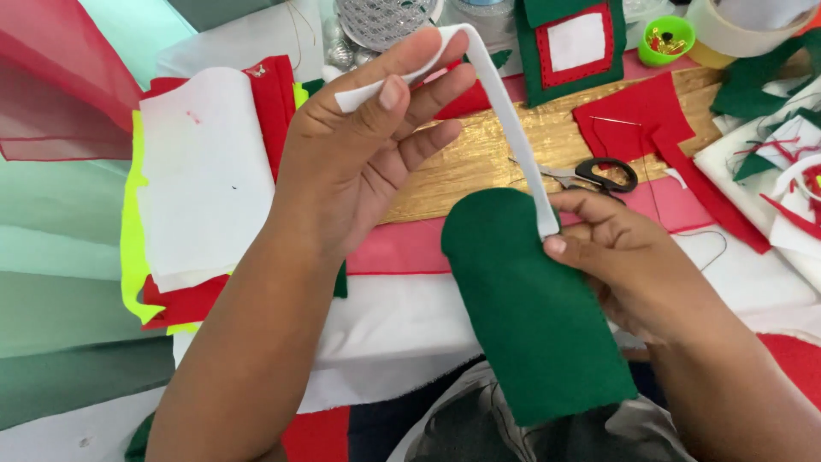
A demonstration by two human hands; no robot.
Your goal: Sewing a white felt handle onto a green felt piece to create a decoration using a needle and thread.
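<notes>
Two hands are at work over a table (pixel 479 162) covered in layered cloth: red, white and pink sheets, a gold strip across the middle, sheer red and pale green fabric at the left edge.

Largest item in hand: a dark green felt piece (pixel 534 308) with a rounded top and straight sides, lying over the person's lap at the table's near edge. Its rim shows no stitching or trim that can be made out.

Next: a stack of cut felt (pixel 205 188) at left, white on top, red and neon yellow beneath. It lies apart from both hands.

Next: a white ribbon strip (pixel 513 120). The left hand (pixel 359 145) is raised, its grip pinching the strip's upper end between thumb and fingers. The strip loops over and runs down to the right hand (pixel 616 248), whose grip clamps the lower end against the upper right edge of the green felt piece.

Smaller items: a green and red felt square with a white centre (pixel 575 47) at the far edge, apparently finished; black-handled scissors (pixel 594 175) lying on the gold strip, untouched; a small green tub of pins (pixel 667 38); a roll of tape (pixel 735 30).

Assessment: cutting of the green piece and the strip appears done. The strip is only held in position at one point, with no pin or thread seen fixing it. Attachment appears to remain outstanding.
</notes>
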